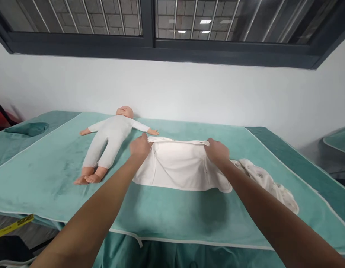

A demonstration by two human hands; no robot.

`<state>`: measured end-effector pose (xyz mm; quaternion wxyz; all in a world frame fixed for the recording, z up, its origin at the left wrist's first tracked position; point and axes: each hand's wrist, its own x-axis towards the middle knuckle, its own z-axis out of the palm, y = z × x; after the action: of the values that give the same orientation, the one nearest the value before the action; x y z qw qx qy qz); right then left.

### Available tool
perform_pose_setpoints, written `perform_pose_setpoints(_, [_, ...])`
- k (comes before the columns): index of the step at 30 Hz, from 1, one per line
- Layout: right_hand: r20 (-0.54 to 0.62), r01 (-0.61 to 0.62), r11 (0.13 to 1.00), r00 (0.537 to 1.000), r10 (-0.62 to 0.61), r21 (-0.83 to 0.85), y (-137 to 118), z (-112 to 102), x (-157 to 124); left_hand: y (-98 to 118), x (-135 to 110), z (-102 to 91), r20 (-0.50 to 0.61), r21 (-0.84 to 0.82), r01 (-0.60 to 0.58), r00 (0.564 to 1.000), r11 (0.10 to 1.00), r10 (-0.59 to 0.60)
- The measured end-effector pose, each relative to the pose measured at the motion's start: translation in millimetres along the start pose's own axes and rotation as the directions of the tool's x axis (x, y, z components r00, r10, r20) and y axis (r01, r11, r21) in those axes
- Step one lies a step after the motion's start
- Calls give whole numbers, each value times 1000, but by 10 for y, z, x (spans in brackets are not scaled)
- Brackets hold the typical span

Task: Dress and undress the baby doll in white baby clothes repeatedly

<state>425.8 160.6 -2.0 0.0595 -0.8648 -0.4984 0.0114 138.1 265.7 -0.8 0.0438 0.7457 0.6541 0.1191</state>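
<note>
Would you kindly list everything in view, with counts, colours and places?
White cloth: one, white, stretched out at centre
Doll: one, white-clad body, lying face up, left of centre
Patterned cloth: one, off-white, bunched at right, partly hidden
Mat: one, light green, white-edged, under the doll
Cover: one, darker green, beneath the mat
Yellow strip: one, yellow with dark markings, lower left
Red-and-black item: one, left edge, unclear
Green item: one, right edge, unclear
Dark item: one, lower left, unclear
Floor: one, grey, lower left
Wall: one, white, behind
Window: one, dark-framed, top
Left hand: one, bare, gripping the white cloth's upper left
Right hand: one, bare, gripping its upper right
</note>
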Motion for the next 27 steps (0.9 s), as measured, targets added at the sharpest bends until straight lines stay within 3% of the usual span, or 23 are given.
perform_pose_setpoints(4, [-34, 3, 998, 999, -1, 60, -28, 93, 164, 52, 122, 100, -40, 5, 0, 999, 1000, 0])
perform_pose_setpoints(7, [-22, 49, 989, 999, -46, 142, 5, 174, 194, 100, 2, 208, -104, 31, -50, 993, 998, 53])
perform_pose_setpoints(10, [-17, 80, 963, 997, -79, 259, 188, 223, 149, 166, -258, 376, -200, 76, -325, 921, 943, 333])
perform_pose_setpoints(12, [-35, 59, 940, 998, -50, 335, 401, 231, 90, 228, -427, 499, -173, 55, -489, 854, 871, 490])
perform_pose_setpoints(13, [-43, 41, 933, 999, -27, 357, 523, 231, 55, 267, -495, 554, -134, 22, -520, 845, 854, 518])
perform_pose_setpoints(17, [-57, -53, 937, 995, 77, 346, 1000, 254, -73, 435, -636, 684, 5, -86, -445, 894, 891, 447])
perform_pose_setpoints(20, [-69, -31, 973, 996, 49, 229, 1246, 283, -117, 517, -695, 715, 38, -93, -392, 917, 915, 397])
perform_pose_setpoints(25, [-53, -15, 985, 998, 24, 169, 1392, 232, -180, 517, -789, 769, -14, -91, -433, 901, 897, 434])
perform_pose_setpoints(27, [2, 4, 984, 1000, -5, 177, 1424, 201, -231, 503, -797, 785, -13, -96, -439, 898, 893, 439])
